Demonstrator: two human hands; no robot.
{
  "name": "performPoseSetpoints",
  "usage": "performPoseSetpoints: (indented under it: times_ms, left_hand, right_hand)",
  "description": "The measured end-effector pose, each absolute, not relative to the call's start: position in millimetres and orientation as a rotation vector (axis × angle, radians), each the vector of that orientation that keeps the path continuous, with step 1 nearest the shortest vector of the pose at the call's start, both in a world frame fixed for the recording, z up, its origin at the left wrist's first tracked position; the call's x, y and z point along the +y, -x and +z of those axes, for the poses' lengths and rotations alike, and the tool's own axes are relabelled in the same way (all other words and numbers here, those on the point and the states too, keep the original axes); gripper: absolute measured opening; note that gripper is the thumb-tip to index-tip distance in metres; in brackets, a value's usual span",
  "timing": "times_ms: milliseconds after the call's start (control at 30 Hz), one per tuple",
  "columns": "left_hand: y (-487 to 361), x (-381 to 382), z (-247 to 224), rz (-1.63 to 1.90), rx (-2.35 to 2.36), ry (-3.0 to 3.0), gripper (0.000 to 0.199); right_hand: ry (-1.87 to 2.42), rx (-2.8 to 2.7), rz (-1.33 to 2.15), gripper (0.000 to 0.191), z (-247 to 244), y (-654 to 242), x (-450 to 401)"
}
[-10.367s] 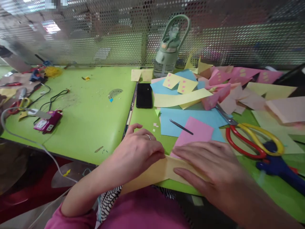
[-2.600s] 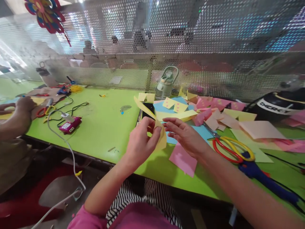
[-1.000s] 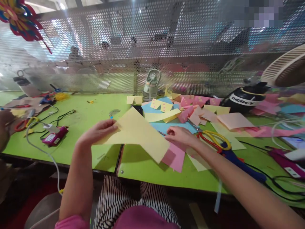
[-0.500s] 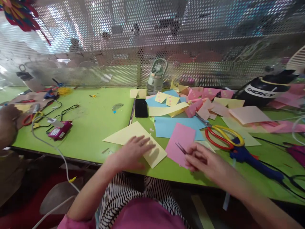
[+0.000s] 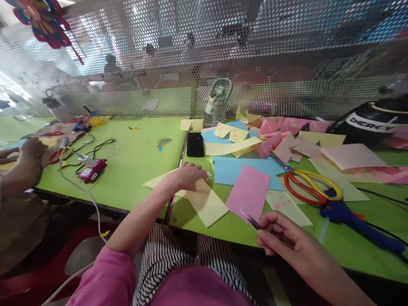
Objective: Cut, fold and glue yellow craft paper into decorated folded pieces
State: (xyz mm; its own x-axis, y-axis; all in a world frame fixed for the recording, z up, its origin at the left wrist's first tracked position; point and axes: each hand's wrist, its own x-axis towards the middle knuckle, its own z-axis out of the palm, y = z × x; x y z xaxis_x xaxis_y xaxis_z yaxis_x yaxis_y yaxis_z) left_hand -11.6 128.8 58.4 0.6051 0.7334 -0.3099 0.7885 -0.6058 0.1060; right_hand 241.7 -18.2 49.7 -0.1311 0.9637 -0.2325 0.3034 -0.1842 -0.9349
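Observation:
My left hand lies over the far part of a folded pale yellow paper. Its fingers are stretched to the right, slightly bent, with small pale scraps at the fingertips; nothing visible is held. In my right hand is a pair of dark tweezers with thin curved tips. The tips point left, over the lower edge of a pink paper sheet. Right of that sheet lies a pale yellow paper with pink dots. Behind it is a blue sheet.
Large scissors with red and yellow handles and a blue glue gun lie at right. A black phone, a bottle and paper cutouts stand behind. Another person's hand is at far left, near a purple device.
My left hand has moved away from my body to the far edge of the yellow paper. My right hand with the tweezers has drawn nearer to me. The view has shifted slightly left.

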Motion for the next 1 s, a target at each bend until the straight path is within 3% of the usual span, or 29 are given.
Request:
performPoseSetpoints:
  times_ms: [633, 833, 1000]
  left_hand:
    - [8, 142, 61, -0.376, 1.298, -2.451, 0.031]
    - [25, 144, 76, -0.102, 1.343, -2.249, 0.008]
    - [50, 142, 87, 0.389, 1.496, -1.925, 0.017]
  right_hand:
    - [1.466, -1.344, 1.346, 0.041, 47, -243, -31]
    - [1.438, -1.266, 1.398, 0.039, 47, -247, -35]
    - [1.42, -1.149, 1.447, 0.042, 45, -245, -37]
